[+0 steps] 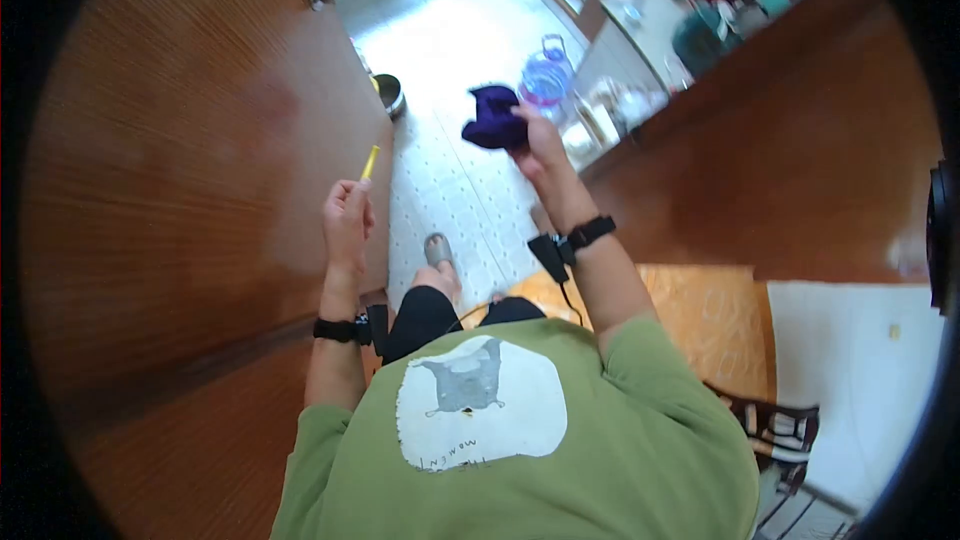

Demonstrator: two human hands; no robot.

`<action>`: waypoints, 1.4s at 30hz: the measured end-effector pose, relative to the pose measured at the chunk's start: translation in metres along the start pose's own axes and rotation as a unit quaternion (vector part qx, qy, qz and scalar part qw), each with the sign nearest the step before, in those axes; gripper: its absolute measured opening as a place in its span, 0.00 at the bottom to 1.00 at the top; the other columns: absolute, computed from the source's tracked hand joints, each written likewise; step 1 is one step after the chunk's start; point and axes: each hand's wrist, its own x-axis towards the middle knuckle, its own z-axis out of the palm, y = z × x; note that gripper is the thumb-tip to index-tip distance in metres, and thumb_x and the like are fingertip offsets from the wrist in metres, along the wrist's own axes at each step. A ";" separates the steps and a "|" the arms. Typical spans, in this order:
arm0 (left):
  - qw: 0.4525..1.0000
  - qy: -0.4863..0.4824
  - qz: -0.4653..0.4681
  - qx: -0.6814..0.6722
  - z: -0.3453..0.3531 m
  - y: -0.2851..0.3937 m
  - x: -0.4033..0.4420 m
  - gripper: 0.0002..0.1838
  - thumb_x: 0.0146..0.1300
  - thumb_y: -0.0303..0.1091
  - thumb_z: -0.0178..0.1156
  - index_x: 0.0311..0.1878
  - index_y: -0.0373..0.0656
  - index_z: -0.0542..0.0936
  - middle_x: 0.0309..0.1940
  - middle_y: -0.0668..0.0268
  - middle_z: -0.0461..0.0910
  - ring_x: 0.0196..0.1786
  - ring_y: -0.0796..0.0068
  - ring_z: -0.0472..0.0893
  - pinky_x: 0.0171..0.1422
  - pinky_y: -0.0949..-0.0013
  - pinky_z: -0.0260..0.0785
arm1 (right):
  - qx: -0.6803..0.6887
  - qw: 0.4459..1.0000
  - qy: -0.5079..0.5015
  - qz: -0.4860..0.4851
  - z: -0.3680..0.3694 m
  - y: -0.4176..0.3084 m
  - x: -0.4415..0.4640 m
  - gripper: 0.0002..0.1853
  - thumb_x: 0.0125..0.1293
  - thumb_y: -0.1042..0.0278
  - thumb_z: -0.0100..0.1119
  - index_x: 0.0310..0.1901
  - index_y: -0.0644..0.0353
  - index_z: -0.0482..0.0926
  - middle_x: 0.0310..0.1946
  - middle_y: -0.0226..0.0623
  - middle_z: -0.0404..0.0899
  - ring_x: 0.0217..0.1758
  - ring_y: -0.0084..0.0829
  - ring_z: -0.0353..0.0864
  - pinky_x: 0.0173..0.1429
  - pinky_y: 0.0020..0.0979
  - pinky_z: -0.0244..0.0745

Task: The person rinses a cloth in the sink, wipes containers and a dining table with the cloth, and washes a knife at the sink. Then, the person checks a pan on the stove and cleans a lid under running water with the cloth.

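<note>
A green shirt [610, 440] is seen at bottom centre; a yellow stick [371, 161] is gripped by the left hand [346, 220], centre-left, a purple cloth [492, 120] by the right hand [541, 147], upper centre.

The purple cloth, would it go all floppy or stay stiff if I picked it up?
The purple cloth would probably be floppy, since it looks soft and bunched, with uneven edges. It's likely light, because the right hand holds it out from one side. It might not be very slippery, as its surface looks dull, not shiny.
</note>
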 end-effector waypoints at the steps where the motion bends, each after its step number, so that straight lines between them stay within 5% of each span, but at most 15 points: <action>1: 1.000 0.003 -0.002 -0.003 0.004 -0.005 0.031 0.11 0.77 0.40 0.65 0.39 0.50 0.76 0.19 0.77 0.72 0.17 0.89 0.68 0.19 0.79 0.55 | 0.023 0.999 -0.011 0.022 -0.006 0.009 0.033 0.19 0.75 0.71 0.54 0.65 0.64 0.78 0.54 0.42 0.86 0.52 0.39 0.90 0.59 0.42 0.88; 5: 1.000 -0.012 -0.004 -0.011 0.035 0.012 0.141 0.12 0.76 0.41 0.67 0.39 0.49 0.76 0.19 0.76 0.74 0.16 0.88 0.68 0.18 0.79 0.55 | 0.115 0.983 0.048 0.136 -0.001 -0.002 0.147 0.15 0.71 0.72 0.57 0.56 0.68 0.79 0.49 0.47 0.88 0.49 0.42 0.91 0.58 0.46 0.89; 8: 0.999 -0.034 0.008 -0.028 0.058 0.008 0.260 0.12 0.76 0.41 0.67 0.38 0.48 0.76 0.19 0.75 0.74 0.16 0.87 0.68 0.18 0.79 0.56 | 0.206 0.966 0.104 0.114 0.032 -0.042 0.234 0.14 0.72 0.74 0.50 0.54 0.69 0.79 0.47 0.47 0.88 0.48 0.44 0.91 0.59 0.48 0.89; 9: 0.998 -0.051 0.043 -0.018 0.075 0.012 0.298 0.14 0.76 0.42 0.67 0.37 0.47 0.76 0.19 0.74 0.74 0.16 0.87 0.68 0.18 0.78 0.56 | 0.313 0.937 -0.076 0.137 -0.008 -0.049 0.293 0.14 0.72 0.72 0.49 0.53 0.68 0.79 0.45 0.48 0.89 0.48 0.44 0.92 0.58 0.47 0.89; 10: 0.997 -0.059 0.039 -0.021 0.094 0.020 0.340 0.14 0.76 0.42 0.67 0.37 0.47 0.76 0.19 0.74 0.74 0.16 0.87 0.68 0.18 0.78 0.56 | 0.282 0.955 0.050 0.071 0.042 -0.074 0.306 0.13 0.73 0.70 0.48 0.49 0.66 0.80 0.42 0.46 0.89 0.45 0.43 0.92 0.57 0.45 0.89; 17: 0.978 -0.135 -0.043 -0.151 0.235 0.052 0.532 0.17 0.82 0.49 0.59 0.43 0.45 0.76 0.22 0.72 0.74 0.17 0.85 0.66 0.19 0.76 0.56 | 0.306 0.949 0.043 -0.057 0.102 -0.178 0.495 0.16 0.71 0.71 0.48 0.50 0.65 0.84 0.43 0.43 0.90 0.44 0.42 0.92 0.53 0.42 0.90; 18: 0.974 -0.152 -0.042 -0.163 0.259 0.057 0.550 0.18 0.82 0.51 0.57 0.46 0.44 0.76 0.23 0.71 0.74 0.17 0.84 0.66 0.19 0.77 0.56 | 0.321 0.946 0.008 -0.052 0.091 -0.194 0.537 0.16 0.72 0.71 0.49 0.54 0.64 0.84 0.47 0.43 0.90 0.47 0.43 0.92 0.56 0.48 0.89; 25: 0.951 -0.249 -0.137 -0.122 0.419 0.083 0.681 0.19 0.82 0.50 0.53 0.46 0.41 0.76 0.25 0.64 0.80 0.17 0.82 0.65 0.20 0.74 0.55 | 0.180 0.967 0.036 -0.178 0.131 -0.319 0.751 0.14 0.69 0.70 0.58 0.53 0.61 0.83 0.47 0.41 0.90 0.49 0.42 0.91 0.60 0.46 0.88; 29: 0.920 -0.290 -0.216 -0.152 0.504 0.086 0.769 0.20 0.83 0.50 0.50 0.37 0.46 0.74 0.20 0.72 0.67 0.16 0.82 0.61 0.20 0.73 0.51 | 0.131 0.955 0.095 -0.250 0.098 -0.366 0.873 0.15 0.70 0.64 0.59 0.55 0.55 0.84 0.47 0.34 0.89 0.48 0.35 0.91 0.54 0.42 0.88; 33: 0.906 -0.305 -0.228 -0.185 0.580 0.131 0.847 0.21 0.83 0.49 0.50 0.36 0.44 0.73 0.20 0.71 0.70 0.15 0.82 0.60 0.19 0.72 0.50 | 0.040 0.937 0.107 -0.329 0.079 -0.430 0.978 0.17 0.70 0.69 0.57 0.57 0.58 0.83 0.47 0.33 0.86 0.47 0.28 0.88 0.53 0.36 0.85; 38: 0.910 -0.283 -0.195 -0.233 0.654 0.189 0.957 0.18 0.81 0.48 0.52 0.41 0.42 0.75 0.21 0.68 0.73 0.15 0.81 0.60 0.19 0.73 0.51 | -0.163 0.845 0.218 -0.460 0.074 -0.482 1.083 0.20 0.70 0.72 0.54 0.60 0.68 0.82 0.50 0.32 0.85 0.49 0.24 0.83 0.59 0.29 0.77; 42: 0.906 -0.304 -0.232 -0.183 0.693 0.176 1.053 0.16 0.78 0.46 0.52 0.46 0.42 0.74 0.22 0.69 0.73 0.15 0.82 0.60 0.18 0.73 0.51 | -0.101 0.855 0.266 -0.434 0.041 -0.517 1.178 0.21 0.69 0.72 0.54 0.61 0.69 0.82 0.50 0.34 0.86 0.50 0.25 0.83 0.60 0.29 0.77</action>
